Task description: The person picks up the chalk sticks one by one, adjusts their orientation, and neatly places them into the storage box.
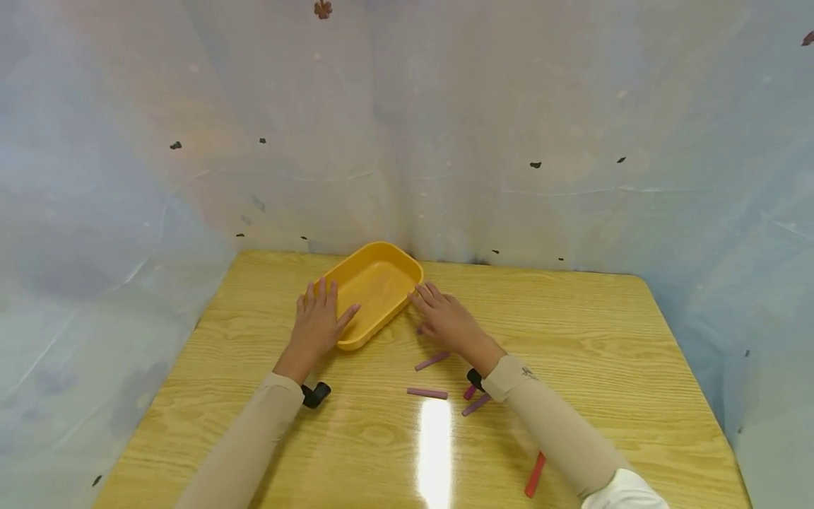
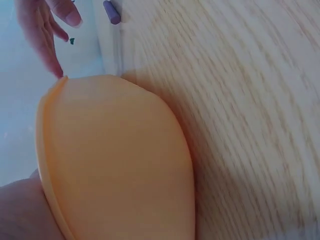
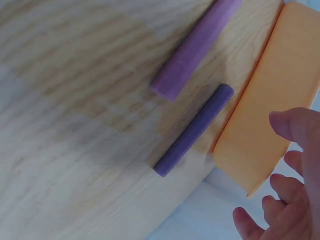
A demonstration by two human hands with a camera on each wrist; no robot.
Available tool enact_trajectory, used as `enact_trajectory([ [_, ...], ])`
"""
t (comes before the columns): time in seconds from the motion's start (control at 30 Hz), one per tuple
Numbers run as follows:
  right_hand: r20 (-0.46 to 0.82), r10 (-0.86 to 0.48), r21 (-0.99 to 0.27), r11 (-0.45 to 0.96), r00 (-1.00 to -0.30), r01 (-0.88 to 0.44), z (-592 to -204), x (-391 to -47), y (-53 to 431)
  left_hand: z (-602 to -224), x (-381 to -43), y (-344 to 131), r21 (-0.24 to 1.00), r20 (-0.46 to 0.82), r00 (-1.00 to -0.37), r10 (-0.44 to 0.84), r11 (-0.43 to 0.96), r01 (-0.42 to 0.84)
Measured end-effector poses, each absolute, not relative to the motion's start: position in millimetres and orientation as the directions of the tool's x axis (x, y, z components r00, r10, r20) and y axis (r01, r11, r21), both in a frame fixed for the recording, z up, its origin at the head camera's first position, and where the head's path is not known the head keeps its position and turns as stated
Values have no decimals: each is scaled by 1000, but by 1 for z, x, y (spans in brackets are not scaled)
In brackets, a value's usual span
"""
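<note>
One red stick and five purple-pink sticks lie out; two unclenched hands touch one yellow tray.

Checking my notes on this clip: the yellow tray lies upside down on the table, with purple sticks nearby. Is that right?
Not upside down: the head view shows the yellow tray right side up on the table, with purple sticks nearby.

Left hand splayed, right hand extended
</note>
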State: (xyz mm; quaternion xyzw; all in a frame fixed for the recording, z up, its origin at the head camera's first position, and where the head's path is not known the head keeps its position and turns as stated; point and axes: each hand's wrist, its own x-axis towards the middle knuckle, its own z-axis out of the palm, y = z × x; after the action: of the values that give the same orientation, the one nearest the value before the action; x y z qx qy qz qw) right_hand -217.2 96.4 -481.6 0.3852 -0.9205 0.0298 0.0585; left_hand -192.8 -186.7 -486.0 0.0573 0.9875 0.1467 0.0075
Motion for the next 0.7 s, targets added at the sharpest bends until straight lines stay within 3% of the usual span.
enact_trajectory([
  [0.3, 136, -674, -38, 728, -726, -684, -481, -221, 91, -488, -200, -192, 319, -14, -991, 131, 940, 120],
  [0.7, 241, -694, -49, 690, -679, -722, -483, -212, 81, -493, -215, -214, 298, 11, -986, 167, 941, 163],
])
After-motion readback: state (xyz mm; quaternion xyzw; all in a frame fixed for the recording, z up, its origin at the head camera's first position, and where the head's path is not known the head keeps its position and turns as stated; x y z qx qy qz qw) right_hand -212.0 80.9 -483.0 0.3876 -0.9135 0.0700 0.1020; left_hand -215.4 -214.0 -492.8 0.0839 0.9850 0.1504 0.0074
